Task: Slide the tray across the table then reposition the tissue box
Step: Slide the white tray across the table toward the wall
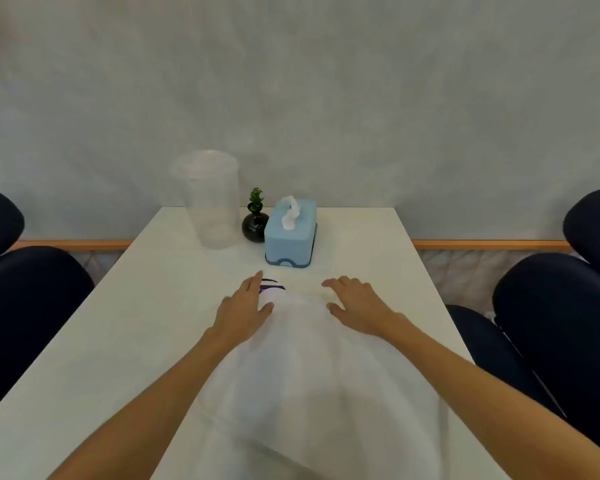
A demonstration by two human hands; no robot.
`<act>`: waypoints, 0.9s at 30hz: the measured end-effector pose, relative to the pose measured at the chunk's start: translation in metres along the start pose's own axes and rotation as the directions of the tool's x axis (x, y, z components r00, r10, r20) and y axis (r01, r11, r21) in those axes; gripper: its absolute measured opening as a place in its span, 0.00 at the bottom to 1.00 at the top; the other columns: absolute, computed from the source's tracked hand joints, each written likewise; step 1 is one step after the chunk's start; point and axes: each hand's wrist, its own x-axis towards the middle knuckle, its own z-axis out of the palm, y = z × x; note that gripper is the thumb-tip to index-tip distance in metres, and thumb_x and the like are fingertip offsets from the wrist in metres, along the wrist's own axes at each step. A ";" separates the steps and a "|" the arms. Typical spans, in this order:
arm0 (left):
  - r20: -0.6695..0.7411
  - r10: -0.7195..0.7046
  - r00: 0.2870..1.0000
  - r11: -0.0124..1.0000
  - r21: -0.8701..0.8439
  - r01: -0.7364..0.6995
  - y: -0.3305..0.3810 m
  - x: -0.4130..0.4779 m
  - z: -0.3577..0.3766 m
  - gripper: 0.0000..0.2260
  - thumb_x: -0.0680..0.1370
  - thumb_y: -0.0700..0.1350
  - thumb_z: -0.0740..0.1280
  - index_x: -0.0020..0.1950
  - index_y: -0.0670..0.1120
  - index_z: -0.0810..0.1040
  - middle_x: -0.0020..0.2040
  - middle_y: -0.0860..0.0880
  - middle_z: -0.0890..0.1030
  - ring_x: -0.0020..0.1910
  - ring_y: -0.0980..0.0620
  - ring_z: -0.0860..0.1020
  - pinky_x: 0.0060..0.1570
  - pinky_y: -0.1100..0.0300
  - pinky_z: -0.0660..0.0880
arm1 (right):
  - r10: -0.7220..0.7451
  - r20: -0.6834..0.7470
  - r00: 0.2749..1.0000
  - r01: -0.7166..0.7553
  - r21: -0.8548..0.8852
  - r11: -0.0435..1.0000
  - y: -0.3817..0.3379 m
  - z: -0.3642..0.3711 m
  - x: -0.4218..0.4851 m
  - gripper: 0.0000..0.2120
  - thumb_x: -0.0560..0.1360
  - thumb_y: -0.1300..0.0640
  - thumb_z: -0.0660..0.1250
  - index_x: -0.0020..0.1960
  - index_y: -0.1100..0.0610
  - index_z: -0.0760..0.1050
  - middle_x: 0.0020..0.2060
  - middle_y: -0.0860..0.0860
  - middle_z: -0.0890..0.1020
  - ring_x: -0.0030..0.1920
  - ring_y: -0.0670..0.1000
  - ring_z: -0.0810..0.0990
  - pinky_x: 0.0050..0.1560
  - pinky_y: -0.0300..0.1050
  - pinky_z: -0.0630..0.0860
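Observation:
A light blue tissue box (pixel 291 233) stands at the far middle of the white table (pixel 125 323), with a white tissue sticking up from its slot. My left hand (pixel 245 306) and my right hand (pixel 357 303) hover palm down in front of it, fingers apart, holding nothing. Between the hands lies a white, blurred sheet-like shape (pixel 302 358) that reaches back toward me; I cannot tell whether it is a tray. A small purple mark (pixel 272 285) shows at its far end, by my left fingertips.
A tall translucent plastic container (pixel 210 199) stands at the far left of the table. Between it and the tissue box sits a small black vase with a green plant (pixel 255 223). Dark blue chairs (pixel 28 306) flank both sides of the table. A grey wall is behind.

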 end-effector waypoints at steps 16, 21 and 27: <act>0.010 -0.107 0.994 0.981 -0.163 0.107 -0.022 0.010 0.024 0.09 0.74 0.32 0.63 0.51 0.37 0.80 0.51 0.38 0.82 0.47 0.43 0.78 0.47 0.55 0.73 | 0.318 0.061 0.946 -0.316 -0.039 0.948 0.023 0.031 -0.004 0.13 0.78 0.67 0.53 0.61 0.63 0.69 0.57 0.60 0.73 0.59 0.60 0.71 0.49 0.50 0.70; 0.091 -0.108 0.990 0.988 -0.098 0.117 -0.008 0.005 0.024 0.12 0.76 0.41 0.66 0.59 0.44 0.77 0.56 0.46 0.81 0.55 0.46 0.79 0.52 0.52 0.76 | 0.462 0.028 0.887 -0.460 -0.046 0.887 0.043 0.029 -0.017 0.16 0.77 0.65 0.55 0.64 0.63 0.66 0.60 0.60 0.72 0.61 0.62 0.71 0.58 0.55 0.72; 0.007 -0.259 0.966 0.961 -0.096 0.259 -0.008 -0.008 0.031 0.20 0.75 0.45 0.68 0.64 0.40 0.70 0.62 0.40 0.74 0.59 0.40 0.75 0.55 0.46 0.76 | 0.580 -0.040 0.814 -0.581 -0.009 0.814 0.072 0.025 -0.034 0.14 0.78 0.66 0.55 0.63 0.64 0.66 0.58 0.61 0.74 0.58 0.63 0.75 0.55 0.54 0.74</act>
